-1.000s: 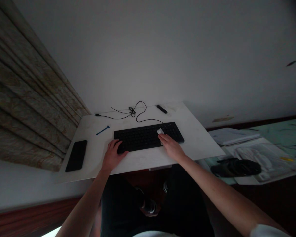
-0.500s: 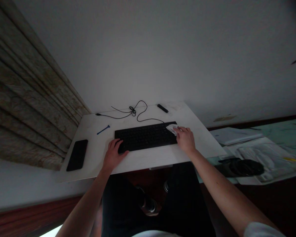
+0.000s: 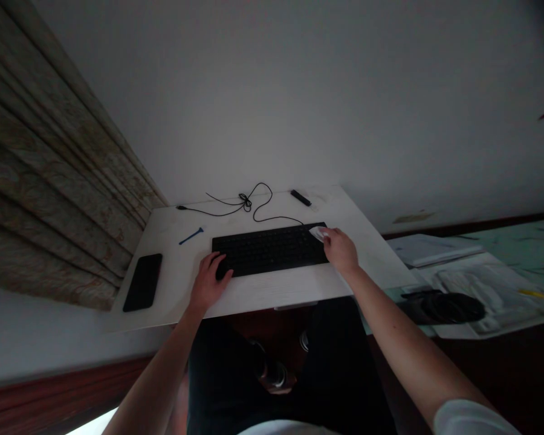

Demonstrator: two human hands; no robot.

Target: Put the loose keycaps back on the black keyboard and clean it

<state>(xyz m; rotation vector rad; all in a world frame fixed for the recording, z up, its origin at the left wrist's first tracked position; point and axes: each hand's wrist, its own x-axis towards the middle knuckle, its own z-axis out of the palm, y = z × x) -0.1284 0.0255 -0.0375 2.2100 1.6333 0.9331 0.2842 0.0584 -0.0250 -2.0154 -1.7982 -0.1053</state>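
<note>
A black full-size keyboard [image 3: 269, 249] lies on a white desk [image 3: 272, 296]. My right hand [image 3: 341, 251] pinches a crumpled white cloth or tissue [image 3: 318, 234] against the keyboard's right end. At the keyboard's left end rests my left hand [image 3: 207, 284], fingertips on the keys and holding nothing. The keyboard's thin black cable [image 3: 254, 206] loops and knots behind it. To the left lie a black smartphone [image 3: 142, 283] and a small blue stick [image 3: 191, 236]. A short black stick-shaped object [image 3: 301, 197] lies near the back edge.
A pleated patterned curtain [image 3: 49, 181] hangs at the left, and a white wall [image 3: 272, 96] stands behind the desk. To the right, below the desk edge, lie papers, a plastic-wrapped sheet [image 3: 489, 296] and a black sandal [image 3: 448, 307]. My legs show underneath.
Since a second ago, my right hand and the white cloth have moved right along the keyboard to its right end. Over the last half second they shifted only slightly. My left hand stayed put.
</note>
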